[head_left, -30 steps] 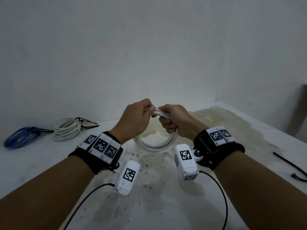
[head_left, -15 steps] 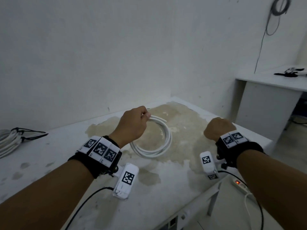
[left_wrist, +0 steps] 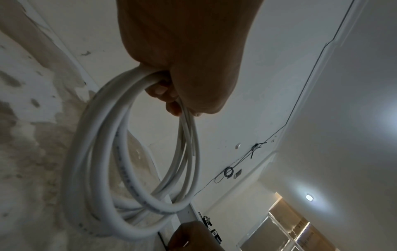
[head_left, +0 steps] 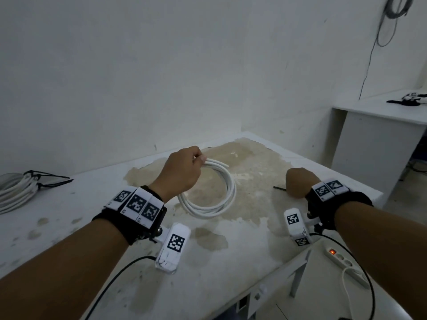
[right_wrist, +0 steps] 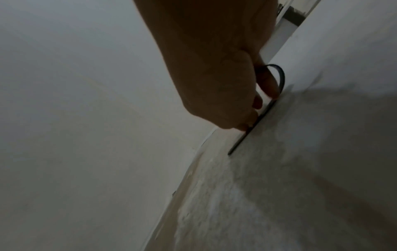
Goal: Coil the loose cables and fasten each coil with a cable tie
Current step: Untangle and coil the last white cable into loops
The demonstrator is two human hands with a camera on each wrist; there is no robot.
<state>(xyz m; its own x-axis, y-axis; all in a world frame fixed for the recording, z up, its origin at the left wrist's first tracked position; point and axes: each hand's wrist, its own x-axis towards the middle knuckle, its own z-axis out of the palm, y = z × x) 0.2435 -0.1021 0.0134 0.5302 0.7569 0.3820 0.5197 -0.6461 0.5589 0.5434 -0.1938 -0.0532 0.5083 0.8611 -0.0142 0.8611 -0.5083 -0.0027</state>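
My left hand (head_left: pixel 184 172) grips the top of a white cable coil (head_left: pixel 221 199), which hangs from the fist above the stained table (head_left: pixel 231 269). The left wrist view shows the fingers (left_wrist: pixel 165 91) curled round the coil's strands (left_wrist: pixel 103 152). My right hand (head_left: pixel 298 184) is down on the table near its right edge, its fingers (right_wrist: pixel 253 103) pinching a black cable tie (right_wrist: pixel 253 125) that lies on the surface. One tie end (head_left: pixel 278 188) sticks out left of that hand.
A tied white coil (head_left: pixel 16 192) lies at the far left of the table. A power strip (head_left: pixel 344 262) with a red light lies on the floor on the right. A second white desk (head_left: pixel 379 125) stands at the right wall.
My right hand let go of the coil and moved right, down to the cable tie on the table. The left hand keeps the coil. The view swung to the right.
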